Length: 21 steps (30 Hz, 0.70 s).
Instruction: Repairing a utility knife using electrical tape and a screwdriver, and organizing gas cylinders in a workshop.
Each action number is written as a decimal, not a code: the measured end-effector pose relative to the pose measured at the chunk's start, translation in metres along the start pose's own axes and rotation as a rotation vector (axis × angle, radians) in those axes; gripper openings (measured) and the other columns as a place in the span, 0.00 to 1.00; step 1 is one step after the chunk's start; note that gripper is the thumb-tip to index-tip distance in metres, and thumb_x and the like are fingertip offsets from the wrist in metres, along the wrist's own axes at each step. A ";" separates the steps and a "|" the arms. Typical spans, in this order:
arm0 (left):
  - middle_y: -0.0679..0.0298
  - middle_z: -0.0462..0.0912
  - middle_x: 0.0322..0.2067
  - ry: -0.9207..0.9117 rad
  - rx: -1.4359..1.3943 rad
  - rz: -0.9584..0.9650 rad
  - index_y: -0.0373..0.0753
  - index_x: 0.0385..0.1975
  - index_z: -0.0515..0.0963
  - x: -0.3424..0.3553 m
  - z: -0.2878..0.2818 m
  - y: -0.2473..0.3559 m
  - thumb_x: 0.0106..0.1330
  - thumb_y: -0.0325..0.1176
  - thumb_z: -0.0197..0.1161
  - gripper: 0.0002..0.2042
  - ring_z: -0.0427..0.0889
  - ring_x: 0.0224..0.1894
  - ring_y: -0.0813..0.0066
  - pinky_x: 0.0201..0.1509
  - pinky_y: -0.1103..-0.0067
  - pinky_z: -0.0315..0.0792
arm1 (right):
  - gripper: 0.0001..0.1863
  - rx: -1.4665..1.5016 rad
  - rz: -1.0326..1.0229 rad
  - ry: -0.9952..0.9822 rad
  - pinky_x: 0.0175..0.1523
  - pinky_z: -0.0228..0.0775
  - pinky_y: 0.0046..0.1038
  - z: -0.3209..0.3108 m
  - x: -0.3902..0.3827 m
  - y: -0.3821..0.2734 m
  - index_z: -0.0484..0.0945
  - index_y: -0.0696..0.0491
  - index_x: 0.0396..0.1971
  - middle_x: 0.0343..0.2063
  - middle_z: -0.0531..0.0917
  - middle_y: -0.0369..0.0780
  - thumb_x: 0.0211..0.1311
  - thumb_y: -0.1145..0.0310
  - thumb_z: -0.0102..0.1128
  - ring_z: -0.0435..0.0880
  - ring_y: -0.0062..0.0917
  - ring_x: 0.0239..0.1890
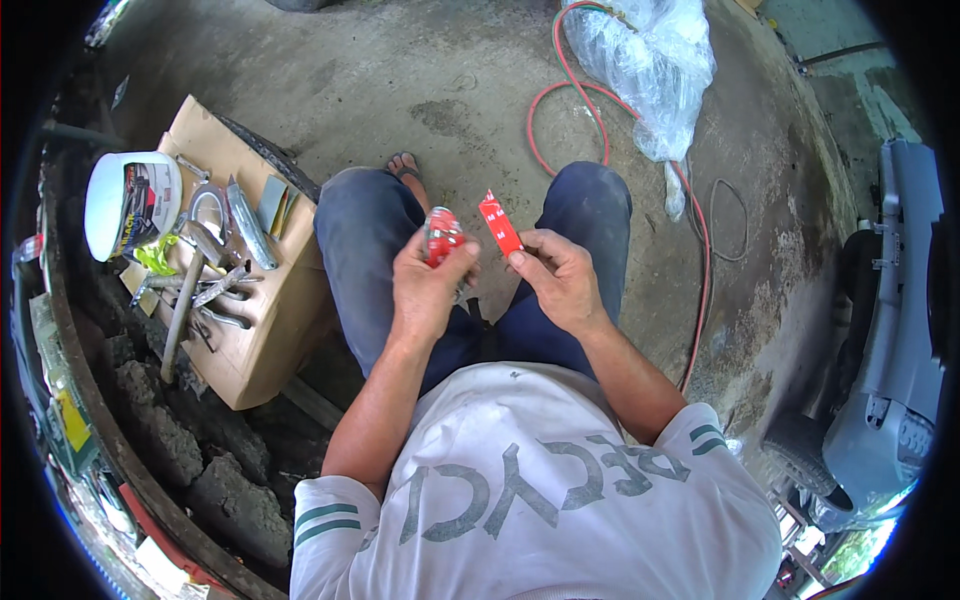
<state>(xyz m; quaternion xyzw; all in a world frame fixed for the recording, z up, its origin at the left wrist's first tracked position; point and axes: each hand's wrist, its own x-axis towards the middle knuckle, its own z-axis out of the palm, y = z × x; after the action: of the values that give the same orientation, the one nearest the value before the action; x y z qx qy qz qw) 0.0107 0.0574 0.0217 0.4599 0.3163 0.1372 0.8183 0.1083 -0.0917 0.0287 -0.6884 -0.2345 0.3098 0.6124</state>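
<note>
In the head view, a flat, narrow red strip with white printed marks (500, 222) is between the knees, pinched at its lower end by the right hand's (562, 278) thumb and fingers. Its long axis runs up and slightly left from those fingertips. The left hand (425, 290), farther from it, curls around a crinkled, shiny red-and-clear bundle (442, 230), just beside the strip but apart. The strip looks smooth, its upper end pointed.
</note>
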 end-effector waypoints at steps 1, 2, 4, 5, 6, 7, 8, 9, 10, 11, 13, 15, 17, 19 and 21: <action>0.62 0.81 0.29 0.041 -0.021 0.006 0.34 0.36 0.74 0.001 -0.003 0.006 0.58 0.23 0.65 0.09 0.78 0.24 0.78 0.27 0.81 0.73 | 0.08 -0.043 -0.009 -0.024 0.40 0.70 0.20 -0.002 -0.001 -0.005 0.77 0.61 0.40 0.31 0.80 0.36 0.65 0.74 0.55 0.78 0.16 0.34; 0.62 0.81 0.29 0.040 -0.019 0.008 0.34 0.36 0.74 0.004 -0.004 0.012 0.58 0.23 0.65 0.09 0.78 0.24 0.78 0.27 0.81 0.73 | 0.08 -0.042 -0.012 -0.023 0.40 0.70 0.20 -0.003 0.000 -0.008 0.77 0.61 0.40 0.31 0.80 0.36 0.65 0.74 0.55 0.78 0.16 0.34; 0.62 0.81 0.30 0.025 -0.105 0.076 0.34 0.36 0.74 0.008 -0.006 0.021 0.57 0.24 0.66 0.09 0.78 0.25 0.77 0.27 0.80 0.73 | 0.10 -0.125 -0.103 -0.041 0.39 0.71 0.23 -0.004 0.002 -0.014 0.79 0.61 0.38 0.31 0.83 0.40 0.59 0.73 0.61 0.81 0.21 0.32; 0.62 0.80 0.30 0.018 -0.106 0.067 0.34 0.36 0.74 0.010 -0.008 0.023 0.56 0.24 0.67 0.10 0.78 0.25 0.77 0.27 0.80 0.73 | 0.10 -0.122 -0.105 -0.047 0.39 0.71 0.23 -0.005 0.004 -0.019 0.79 0.61 0.38 0.31 0.83 0.40 0.59 0.73 0.61 0.81 0.21 0.32; 0.62 0.80 0.30 0.024 -0.105 0.069 0.34 0.36 0.74 0.010 -0.007 0.027 0.56 0.24 0.67 0.10 0.78 0.25 0.77 0.27 0.80 0.73 | 0.10 -0.215 -0.151 -0.079 0.40 0.71 0.24 -0.006 0.006 -0.025 0.79 0.61 0.38 0.31 0.83 0.42 0.58 0.73 0.61 0.82 0.23 0.32; 0.63 0.79 0.28 0.006 -0.140 0.068 0.35 0.36 0.74 0.010 -0.004 0.031 0.56 0.23 0.66 0.10 0.77 0.24 0.78 0.26 0.81 0.72 | 0.10 -0.312 -0.199 -0.107 0.40 0.72 0.25 -0.007 0.007 -0.029 0.79 0.61 0.38 0.32 0.84 0.43 0.57 0.73 0.61 0.82 0.26 0.32; 0.64 0.79 0.27 -0.011 -0.175 0.067 0.35 0.35 0.73 0.010 -0.002 0.034 0.55 0.21 0.66 0.10 0.76 0.23 0.79 0.25 0.82 0.71 | 0.10 -0.312 -0.201 -0.110 0.40 0.72 0.25 -0.007 0.008 -0.029 0.79 0.61 0.38 0.32 0.84 0.43 0.57 0.73 0.61 0.82 0.26 0.32; 0.64 0.79 0.27 -0.009 -0.175 0.069 0.35 0.35 0.73 0.011 -0.002 0.034 0.55 0.21 0.66 0.10 0.76 0.23 0.79 0.25 0.82 0.71 | 0.10 -0.319 -0.231 -0.116 0.41 0.72 0.26 -0.007 0.009 -0.030 0.79 0.61 0.38 0.32 0.83 0.44 0.58 0.73 0.61 0.83 0.27 0.33; 0.64 0.78 0.27 -0.018 -0.179 0.059 0.36 0.35 0.73 0.012 -0.003 0.032 0.54 0.21 0.67 0.11 0.76 0.22 0.79 0.25 0.82 0.71 | 0.10 -0.327 -0.261 -0.121 0.42 0.72 0.26 -0.006 0.009 -0.031 0.79 0.61 0.38 0.33 0.83 0.44 0.58 0.74 0.60 0.83 0.29 0.33; 0.64 0.78 0.26 -0.027 -0.183 0.048 0.37 0.35 0.72 0.012 -0.003 0.032 0.53 0.20 0.67 0.12 0.76 0.22 0.79 0.24 0.81 0.71 | 0.10 -0.327 -0.263 -0.122 0.42 0.72 0.26 -0.006 0.009 -0.032 0.79 0.61 0.38 0.33 0.83 0.44 0.58 0.74 0.60 0.83 0.29 0.33; 0.65 0.77 0.26 -0.022 -0.197 0.034 0.37 0.35 0.72 0.011 -0.002 0.032 0.53 0.19 0.67 0.13 0.76 0.22 0.79 0.24 0.81 0.71 | 0.10 -0.328 -0.245 -0.140 0.43 0.72 0.27 -0.006 0.009 -0.036 0.79 0.61 0.38 0.33 0.83 0.45 0.57 0.74 0.60 0.83 0.29 0.34; 0.65 0.77 0.26 -0.019 -0.211 0.018 0.37 0.34 0.71 0.010 -0.001 0.032 0.53 0.19 0.67 0.13 0.76 0.22 0.78 0.24 0.81 0.71 | 0.10 -0.324 -0.252 -0.140 0.43 0.72 0.27 -0.005 0.009 -0.035 0.79 0.61 0.38 0.33 0.83 0.45 0.57 0.74 0.60 0.83 0.30 0.35; 0.65 0.77 0.26 -0.014 -0.233 -0.002 0.37 0.35 0.71 0.011 -0.001 0.030 0.53 0.19 0.66 0.13 0.76 0.22 0.78 0.24 0.81 0.71 | 0.10 -0.321 -0.258 -0.140 0.43 0.72 0.27 -0.006 0.008 -0.033 0.79 0.61 0.38 0.33 0.83 0.45 0.57 0.74 0.60 0.83 0.30 0.35; 0.65 0.77 0.26 -0.010 -0.225 0.006 0.37 0.35 0.71 0.010 0.000 0.031 0.53 0.18 0.66 0.12 0.76 0.22 0.78 0.24 0.81 0.71 | 0.10 -0.336 -0.247 -0.152 0.43 0.73 0.28 -0.007 0.008 -0.033 0.79 0.61 0.38 0.33 0.83 0.46 0.58 0.73 0.60 0.83 0.31 0.36; 0.65 0.77 0.26 -0.005 -0.218 0.014 0.37 0.35 0.71 0.010 0.001 0.031 0.53 0.18 0.65 0.12 0.76 0.22 0.78 0.24 0.81 0.72 | 0.10 -0.349 -0.238 -0.138 0.42 0.73 0.28 -0.006 0.008 -0.034 0.79 0.61 0.38 0.33 0.83 0.46 0.58 0.73 0.60 0.84 0.31 0.36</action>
<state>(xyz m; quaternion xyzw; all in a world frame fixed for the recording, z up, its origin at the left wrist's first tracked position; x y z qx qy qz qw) 0.0208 0.0785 0.0444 0.3706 0.2943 0.1753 0.8633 0.1201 -0.0859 0.0611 -0.7285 -0.4056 0.2367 0.4987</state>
